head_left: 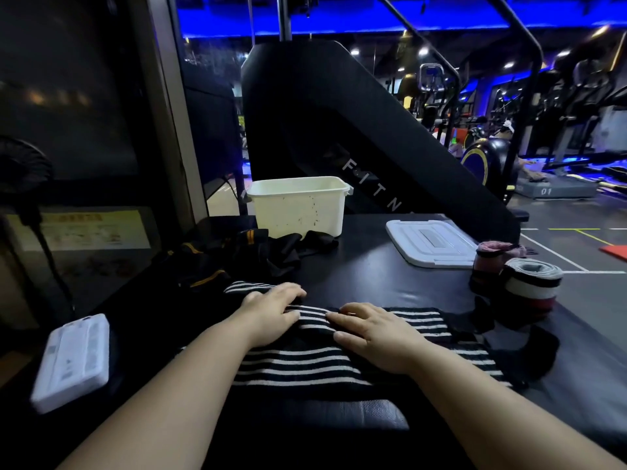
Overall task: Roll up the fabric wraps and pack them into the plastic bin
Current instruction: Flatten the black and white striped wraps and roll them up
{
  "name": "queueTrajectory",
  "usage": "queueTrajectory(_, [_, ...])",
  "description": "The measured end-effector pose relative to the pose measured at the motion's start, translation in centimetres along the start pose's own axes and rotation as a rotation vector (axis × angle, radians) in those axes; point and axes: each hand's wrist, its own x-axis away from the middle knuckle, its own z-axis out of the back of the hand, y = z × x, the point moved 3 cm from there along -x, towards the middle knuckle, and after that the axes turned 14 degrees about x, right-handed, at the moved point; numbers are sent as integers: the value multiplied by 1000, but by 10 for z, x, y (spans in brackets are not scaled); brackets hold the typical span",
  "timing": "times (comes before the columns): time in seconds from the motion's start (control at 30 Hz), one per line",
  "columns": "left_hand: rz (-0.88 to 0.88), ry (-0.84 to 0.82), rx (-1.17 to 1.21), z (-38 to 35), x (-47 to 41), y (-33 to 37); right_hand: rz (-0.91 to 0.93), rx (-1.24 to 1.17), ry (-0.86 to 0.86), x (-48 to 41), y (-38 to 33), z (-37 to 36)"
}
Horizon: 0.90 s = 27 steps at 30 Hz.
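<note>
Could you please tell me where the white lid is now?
In the head view, the flat white plastic lid lies right of the open white plastic bin, just behind the rolled fabric wraps.

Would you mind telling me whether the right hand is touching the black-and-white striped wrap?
Touching. The head view shows the right hand resting flat on the striped wrap, its fingers laid across the stripes with no gap.
</note>
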Motion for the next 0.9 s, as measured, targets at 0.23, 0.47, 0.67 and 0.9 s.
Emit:
queueTrajectory(0.23, [83, 9, 85, 16, 8, -22, 2, -33, 4, 0, 1, -2])
queueTrajectory(0.47, [38, 30, 43, 13, 7, -26, 6, -25, -39, -2, 2, -4])
queueTrajectory(0.67, [3, 79, 45, 12, 8, -23, -1, -14, -31, 1, 0, -2])
queueTrajectory(0.9, [-87, 115, 197, 16, 7, -20, 15, -21, -58, 1, 1, -4])
